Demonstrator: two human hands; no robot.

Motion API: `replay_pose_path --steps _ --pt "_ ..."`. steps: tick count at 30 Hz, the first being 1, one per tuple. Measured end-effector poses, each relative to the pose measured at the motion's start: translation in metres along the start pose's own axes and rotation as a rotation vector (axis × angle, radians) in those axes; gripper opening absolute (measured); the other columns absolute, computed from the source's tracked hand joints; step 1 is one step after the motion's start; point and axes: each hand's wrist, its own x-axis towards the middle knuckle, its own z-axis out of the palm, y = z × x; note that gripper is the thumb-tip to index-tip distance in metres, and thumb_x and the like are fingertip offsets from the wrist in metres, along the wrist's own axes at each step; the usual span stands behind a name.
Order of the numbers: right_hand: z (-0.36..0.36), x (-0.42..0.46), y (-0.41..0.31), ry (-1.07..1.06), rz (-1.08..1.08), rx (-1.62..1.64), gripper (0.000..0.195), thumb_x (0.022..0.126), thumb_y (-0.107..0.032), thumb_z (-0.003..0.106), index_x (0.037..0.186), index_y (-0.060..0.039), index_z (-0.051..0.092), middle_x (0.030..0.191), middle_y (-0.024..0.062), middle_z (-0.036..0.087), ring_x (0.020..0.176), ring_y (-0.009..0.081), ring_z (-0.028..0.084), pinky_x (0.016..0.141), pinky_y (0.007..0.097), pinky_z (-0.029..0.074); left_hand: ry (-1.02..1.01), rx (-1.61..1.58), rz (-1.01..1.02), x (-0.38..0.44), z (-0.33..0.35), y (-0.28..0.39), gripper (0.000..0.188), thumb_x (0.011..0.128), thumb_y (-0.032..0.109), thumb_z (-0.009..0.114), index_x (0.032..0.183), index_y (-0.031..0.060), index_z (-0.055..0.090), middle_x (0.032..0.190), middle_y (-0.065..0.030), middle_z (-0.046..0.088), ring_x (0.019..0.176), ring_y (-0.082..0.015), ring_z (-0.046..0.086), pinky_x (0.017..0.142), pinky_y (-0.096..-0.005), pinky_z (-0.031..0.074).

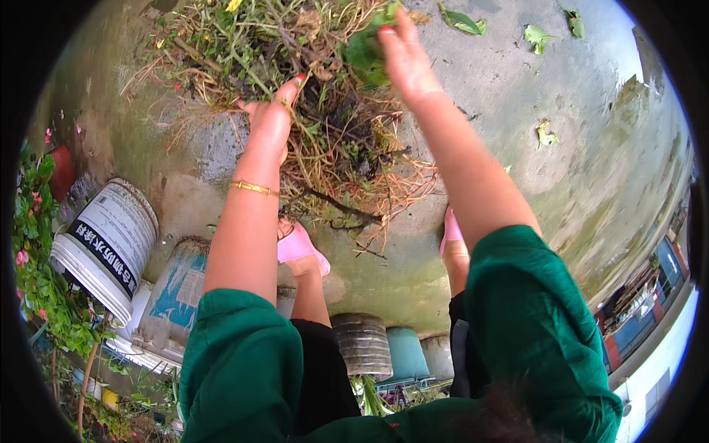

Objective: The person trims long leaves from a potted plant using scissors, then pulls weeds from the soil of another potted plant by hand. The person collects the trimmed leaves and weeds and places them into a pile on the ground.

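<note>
A heap of uprooted plants (354, 130), with thin stems, pale roots and withered leaves, lies on the wet concrete before me. My left hand (270, 119) presses into the heap's left side, one red-nailed digit stretched over the stems. Its other fingers are partly hidden, so whether they grip stems is unclear. At the heap's right edge, my right hand (411, 69) has its fingers extended against broad green leaves (366, 52). That hand is slightly blurred and does not appear closed around them. A gold bangle (253, 188) circles my left wrist.
Loose leaves (537, 37) lie scattered to the right on the concrete floor (498, 83). My feet, in pink slippers (302, 243), stand close to the heap. Upturned paint buckets (119, 227) and flowering plants (41, 255) line the left. More pots (363, 343) stand behind me.
</note>
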Motion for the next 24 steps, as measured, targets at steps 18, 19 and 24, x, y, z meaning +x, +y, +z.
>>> replay_pose_path --steps 18,19,24 --pt "0.043 -0.226 -0.02 -0.113 -0.089 0.186 0.055 0.079 -0.011 0.058 0.128 -0.0005 0.035 0.114 0.0169 0.046 0.106 0.0259 0.045 0.092 0.0352 0.036 -0.082 0.114 -0.103 -0.015 -0.009 0.017 0.083 0.072 0.056 0.06 0.138 0.0149 0.03 0.147 -0.0201 0.0 0.136 -0.034 0.005 0.106 -0.0544 0.009" --pt "0.051 -0.221 -0.026 -0.146 0.018 0.406 0.049 0.082 -0.01 0.057 0.127 -0.0021 0.038 0.112 0.0138 0.049 0.104 0.0217 0.047 0.091 0.0323 0.037 -0.096 0.119 -0.094 -0.013 -0.009 0.015 0.081 0.072 0.056 0.06 0.137 0.0162 0.032 0.147 -0.0204 -0.002 0.136 -0.034 0.005 0.106 -0.0539 0.009" --pt "0.057 -0.188 -0.05 -0.153 0.071 0.353 0.006 0.087 -0.003 0.051 0.093 -0.0031 0.054 0.077 0.0002 0.054 0.066 0.0061 0.045 0.059 0.0209 0.039 -0.086 0.118 -0.039 -0.009 -0.013 0.008 0.087 0.069 0.058 0.061 0.136 0.0122 0.032 0.145 -0.0208 -0.013 0.136 -0.0339 0.003 0.106 -0.0513 0.01"
